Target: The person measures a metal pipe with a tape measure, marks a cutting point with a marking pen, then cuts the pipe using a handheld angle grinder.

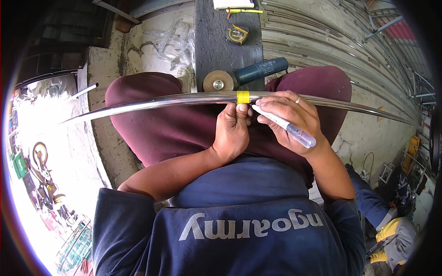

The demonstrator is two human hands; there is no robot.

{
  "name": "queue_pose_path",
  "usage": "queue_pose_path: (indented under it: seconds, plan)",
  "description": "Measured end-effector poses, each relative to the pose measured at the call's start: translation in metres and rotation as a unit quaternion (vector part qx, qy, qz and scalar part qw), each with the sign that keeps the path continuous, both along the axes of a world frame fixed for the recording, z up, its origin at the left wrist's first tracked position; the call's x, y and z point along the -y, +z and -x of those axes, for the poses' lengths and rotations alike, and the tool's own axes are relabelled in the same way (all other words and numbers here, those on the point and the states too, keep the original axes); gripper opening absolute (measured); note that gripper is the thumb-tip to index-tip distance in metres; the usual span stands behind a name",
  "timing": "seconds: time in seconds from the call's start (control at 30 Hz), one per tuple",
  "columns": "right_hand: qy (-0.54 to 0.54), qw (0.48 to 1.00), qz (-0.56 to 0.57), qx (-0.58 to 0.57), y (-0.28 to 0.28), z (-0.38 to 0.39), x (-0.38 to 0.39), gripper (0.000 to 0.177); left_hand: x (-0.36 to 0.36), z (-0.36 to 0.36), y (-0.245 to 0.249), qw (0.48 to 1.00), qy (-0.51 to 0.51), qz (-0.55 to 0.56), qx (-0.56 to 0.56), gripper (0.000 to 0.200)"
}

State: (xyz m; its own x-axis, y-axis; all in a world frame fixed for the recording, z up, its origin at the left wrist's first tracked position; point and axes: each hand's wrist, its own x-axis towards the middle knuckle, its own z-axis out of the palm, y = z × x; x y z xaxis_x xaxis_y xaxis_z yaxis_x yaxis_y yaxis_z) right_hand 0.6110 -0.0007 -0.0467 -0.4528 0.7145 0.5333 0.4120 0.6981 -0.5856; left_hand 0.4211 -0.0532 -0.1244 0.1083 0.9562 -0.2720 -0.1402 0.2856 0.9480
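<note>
A long shiny metal pipe (pixel 184 99) lies across my lap from side to side. Around its middle sits a short yellow strip (pixel 243 97), possibly measuring tape. My left hand (pixel 232 131) is closed just below, thumb and fingers pinching the strip's lower end against the pipe. Between the fingers of my right hand (pixel 294 117) is a white marker pen (pixel 281 122), a clear cap on its rear end. The pen's tip points at the pipe right beside the strip; whether it touches cannot be made out.
Ahead on a dark bench (pixel 212 50) lie an angle grinder (pixel 258 71) with a brown disc, a tape measure (pixel 237 34), and a yellow pen (pixel 244 10). Several long metal bars (pixel 304 32) lie at right. Clear plastic wrap (pixel 177 43) lies left. Another person (pixel 391 234) is at lower right.
</note>
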Motion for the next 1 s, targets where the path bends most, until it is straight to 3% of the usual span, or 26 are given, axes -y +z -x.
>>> queue_pose_path:
  seconds: [0.4,0.6,1.0]
  plan:
    - [-0.007,0.998,0.04,-0.048,0.001,0.002,-0.003,0.034,-0.004,-0.003,0.017,0.998,0.009,-0.012,-0.059,0.036]
    - [-0.017,0.996,0.042,-0.078,-0.001,0.003,-0.008,0.025,-0.005,-0.005,0.014,0.999,0.02,0.001,-0.026,0.038]
    - [-0.031,0.995,0.044,-0.079,0.0,0.006,-0.014,0.026,-0.005,-0.006,0.016,1.0,0.022,0.002,-0.02,0.036]
